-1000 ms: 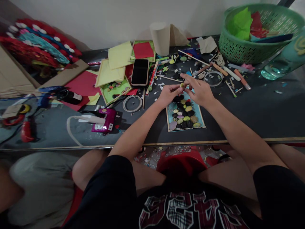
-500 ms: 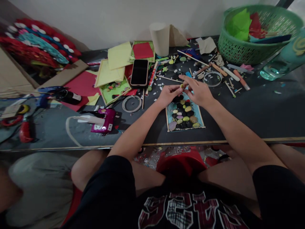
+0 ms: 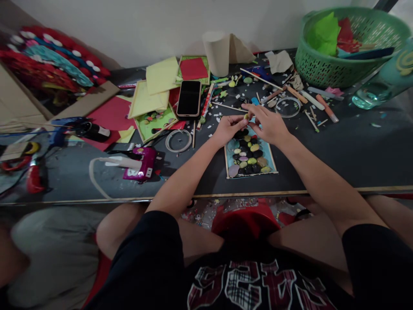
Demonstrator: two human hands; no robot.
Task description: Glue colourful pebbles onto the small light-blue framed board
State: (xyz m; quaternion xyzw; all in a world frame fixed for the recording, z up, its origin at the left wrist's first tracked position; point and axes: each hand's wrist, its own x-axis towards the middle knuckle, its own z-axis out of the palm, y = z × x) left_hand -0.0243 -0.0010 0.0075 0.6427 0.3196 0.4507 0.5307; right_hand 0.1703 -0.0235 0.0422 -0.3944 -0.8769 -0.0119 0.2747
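Observation:
My left hand (image 3: 229, 129) is closed, thumb and fingertips pinched on a small yellowish pebble (image 3: 246, 116). From the other side, the bent fingers and thumb of my right hand (image 3: 268, 125) meet at the same pebble, with one finger stretched out above it. Both hands hover over the far end of a light-blue panel (image 3: 269, 150) edged with thin sticks. Rows of black, yellow, green and lilac pebbles (image 3: 248, 153) cover much of it. The hands hide its far end.
A phone (image 3: 189, 98) lies beside yellow framed panels (image 3: 150, 103). A purple power strip (image 3: 140, 163) and a tape ring (image 3: 178, 141) sit to the left. Paper scraps and sticks litter the back, near a green basket (image 3: 335, 71) and a bottle (image 3: 371, 92). A seated person's leg (image 3: 54, 254) is at left.

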